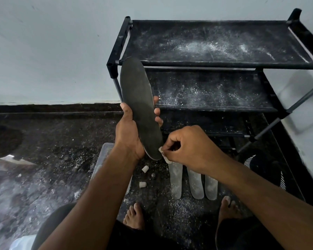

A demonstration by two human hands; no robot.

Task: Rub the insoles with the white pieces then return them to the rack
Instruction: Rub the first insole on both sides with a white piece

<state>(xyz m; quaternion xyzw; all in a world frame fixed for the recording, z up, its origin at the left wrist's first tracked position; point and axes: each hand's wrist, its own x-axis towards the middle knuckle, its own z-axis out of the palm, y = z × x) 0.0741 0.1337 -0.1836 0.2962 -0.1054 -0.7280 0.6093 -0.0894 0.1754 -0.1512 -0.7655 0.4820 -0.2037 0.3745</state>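
My left hand (128, 130) grips a dark grey insole (137, 105) around its middle and holds it up in front of the black rack (215, 64), toe pointing away. My right hand (190, 147) pinches a small white piece (161, 150) against the insole's near heel edge. Three insoles (194, 183) dusted white lie side by side on the floor below my right hand. Two more white pieces (145, 168) (142, 184) lie on the floor to their left.
The rack's fabric shelves are speckled with white powder, as is the dark speckled floor (52, 150). A clear plastic lid or tray (105, 154) sits under my left forearm. My bare feet (134, 215) stand near the insoles. A black fan-like object (264, 165) lies at the right.
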